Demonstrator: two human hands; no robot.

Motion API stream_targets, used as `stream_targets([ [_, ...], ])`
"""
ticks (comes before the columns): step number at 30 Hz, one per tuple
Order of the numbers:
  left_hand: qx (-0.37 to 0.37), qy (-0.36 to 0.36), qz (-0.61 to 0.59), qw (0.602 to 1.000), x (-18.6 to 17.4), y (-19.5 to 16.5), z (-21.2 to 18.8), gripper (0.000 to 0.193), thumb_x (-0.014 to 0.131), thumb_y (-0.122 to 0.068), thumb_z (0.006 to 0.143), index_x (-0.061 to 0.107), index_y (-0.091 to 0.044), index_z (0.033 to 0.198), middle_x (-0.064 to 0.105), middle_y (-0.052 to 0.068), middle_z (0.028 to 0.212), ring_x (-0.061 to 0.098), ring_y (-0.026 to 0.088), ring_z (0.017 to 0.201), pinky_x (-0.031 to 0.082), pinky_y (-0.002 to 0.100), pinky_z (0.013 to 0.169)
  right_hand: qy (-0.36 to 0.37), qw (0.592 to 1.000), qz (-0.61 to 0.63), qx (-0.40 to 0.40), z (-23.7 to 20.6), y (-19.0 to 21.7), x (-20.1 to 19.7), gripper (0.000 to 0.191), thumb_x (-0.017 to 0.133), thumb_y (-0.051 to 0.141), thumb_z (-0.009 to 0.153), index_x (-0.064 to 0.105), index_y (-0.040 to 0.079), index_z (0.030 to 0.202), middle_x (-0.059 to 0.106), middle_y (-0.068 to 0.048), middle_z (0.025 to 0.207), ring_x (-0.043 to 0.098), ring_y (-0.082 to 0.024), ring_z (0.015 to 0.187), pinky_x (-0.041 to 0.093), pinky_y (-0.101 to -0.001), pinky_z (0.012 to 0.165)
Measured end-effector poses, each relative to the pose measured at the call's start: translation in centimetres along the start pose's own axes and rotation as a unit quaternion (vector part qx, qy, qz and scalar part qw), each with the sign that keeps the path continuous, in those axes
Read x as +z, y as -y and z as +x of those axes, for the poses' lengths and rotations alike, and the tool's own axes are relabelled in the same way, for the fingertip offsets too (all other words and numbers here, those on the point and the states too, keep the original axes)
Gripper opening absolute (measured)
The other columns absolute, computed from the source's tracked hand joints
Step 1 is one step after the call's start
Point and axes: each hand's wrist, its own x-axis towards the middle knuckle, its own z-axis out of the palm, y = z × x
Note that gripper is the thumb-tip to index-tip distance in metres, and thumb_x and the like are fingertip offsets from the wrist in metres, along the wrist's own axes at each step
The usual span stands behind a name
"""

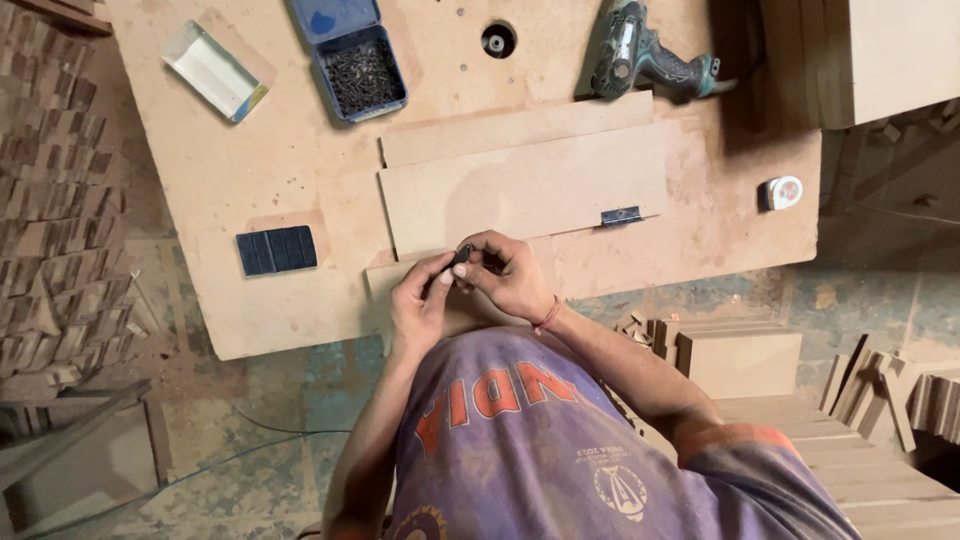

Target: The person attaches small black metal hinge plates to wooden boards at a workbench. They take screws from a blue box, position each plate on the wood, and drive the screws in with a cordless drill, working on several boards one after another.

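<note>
Both hands meet at the tabletop's (250, 310) near edge: left hand (420, 300) and right hand (510, 275) pinch one small dark hinge (462, 254) between the fingertips, its long axis tilted up and to the right. Just beyond lie two flat boards (520, 185), one more hinge (620, 215) on their edge. Farther off: one screw box (360, 75), one drill (640, 55), one tape measure (780, 192).

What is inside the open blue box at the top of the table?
The open blue box holds a heap of small dark screws. The box bottom under them is covered.
</note>
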Motion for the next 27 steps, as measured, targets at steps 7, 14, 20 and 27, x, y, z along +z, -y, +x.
stream_targets([
  [7,0.070,-0.032,0.086,0.993,0.3,-3.0,-0.4,0.023,0.064,-0.009,0.103,0.069,0.001,0.123,0.073,0.015,0.120,0.072,0.025,0.112,0.056,0.033,0.097,0.027,0.999,-0.032,-0.014,-0.6,1.2,-0.6,0.026,0.070,0.003,0.097,0.063,-0.002,0.121,0.070,-0.003,0.093,0.067,-0.006,0.084,0.055,-0.0219,0.074],
  [14,0.114,-0.034,0.132,0.984,0.6,-4.4,-0.3,0.024,0.065,-0.007,0.102,0.069,0.000,0.124,0.072,0.017,0.119,0.073,0.028,0.108,0.059,0.035,0.090,-0.025,0.998,-0.045,-0.033,-1.3,1.3,-0.1,0.025,0.070,0.001,0.092,0.064,0.000,0.117,0.068,0.002,0.088,0.060,0.000,0.078,0.049,-0.0179,0.067],
  [20,0.202,-0.045,0.184,0.961,1.0,-4.1,-0.8,0.029,0.065,0.005,0.096,0.067,0.001,0.124,0.070,0.019,0.118,0.071,0.033,0.106,0.060,0.038,0.089,-0.132,0.976,-0.151,-0.086,-2.1,0.4,1.2,0.018,0.065,-0.002,0.089,0.067,-0.002,0.107,0.064,0.000,0.078,0.053,-0.002,0.069,0.046,-0.0186,0.061],
  [27,0.166,-0.107,0.168,0.966,0.6,-3.5,-0.5,0.021,0.061,0.001,0.102,0.066,0.001,0.122,0.074,0.017,0.109,0.076,0.029,0.101,0.062,0.035,0.086,-0.030,0.999,0.041,-0.014,-1.5,0.5,1.2,0.017,0.064,-0.002,0.097,0.062,-0.004,0.113,0.073,-0.008,0.094,0.071,-0.009,0.081,0.059,-0.0250,0.072],
])
